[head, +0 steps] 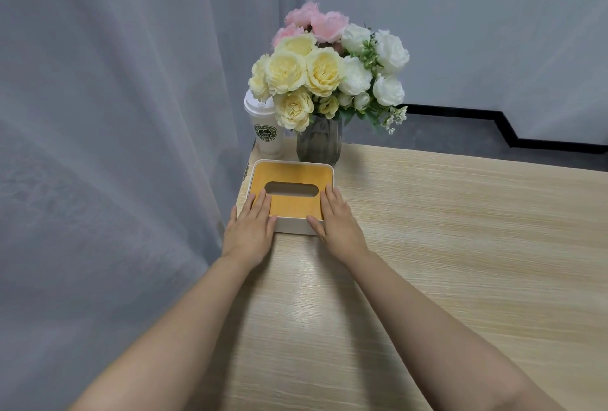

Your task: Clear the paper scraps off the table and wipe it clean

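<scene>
A white tissue box with an orange-brown lid and an oval slot (292, 177) sits at the left edge of the light wooden table (460, 246). My left hand (251, 229) lies flat on the box's near left corner, fingers straight. My right hand (335, 221) lies flat on its near right corner, fingers straight along the lid's edge. No paper scraps or cloth show anywhere on the table.
Behind the box stand a grey glass vase of yellow, white and pink flowers (324, 81) and a white lidded paper cup (265, 127). A grey curtain (115, 147) hangs along the table's left edge. The tabletop stretches wide to the right.
</scene>
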`<state>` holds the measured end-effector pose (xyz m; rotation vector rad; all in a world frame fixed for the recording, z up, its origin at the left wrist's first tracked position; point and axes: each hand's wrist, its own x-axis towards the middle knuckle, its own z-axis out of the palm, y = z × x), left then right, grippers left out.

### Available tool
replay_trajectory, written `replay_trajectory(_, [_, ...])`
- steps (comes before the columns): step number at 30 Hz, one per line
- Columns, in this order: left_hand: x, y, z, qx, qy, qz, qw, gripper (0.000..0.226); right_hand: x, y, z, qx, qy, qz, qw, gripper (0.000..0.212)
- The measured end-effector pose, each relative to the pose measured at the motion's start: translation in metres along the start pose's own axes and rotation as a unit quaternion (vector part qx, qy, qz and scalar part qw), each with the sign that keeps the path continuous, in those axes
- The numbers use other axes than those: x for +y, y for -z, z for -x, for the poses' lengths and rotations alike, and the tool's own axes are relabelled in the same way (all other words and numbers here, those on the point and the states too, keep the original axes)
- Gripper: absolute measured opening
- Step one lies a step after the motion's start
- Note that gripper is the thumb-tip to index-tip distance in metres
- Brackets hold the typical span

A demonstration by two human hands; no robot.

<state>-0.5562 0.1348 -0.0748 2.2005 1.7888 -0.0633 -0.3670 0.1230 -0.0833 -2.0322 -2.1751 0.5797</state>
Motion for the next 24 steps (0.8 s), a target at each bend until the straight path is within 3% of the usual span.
replay_trajectory(12, [0.002,0.006,0.000,-0.025,0.006,-0.004,1.000,0.056,0.001,0.000,-0.003,-0.015,-0.002,0.011,1.000,0.068])
replay_trajectory(24, [0.034,0.023,0.007,0.020,-0.009,-0.022,1.000,0.058,0.026,0.032,0.024,0.026,0.000,-0.015,1.000,0.068])
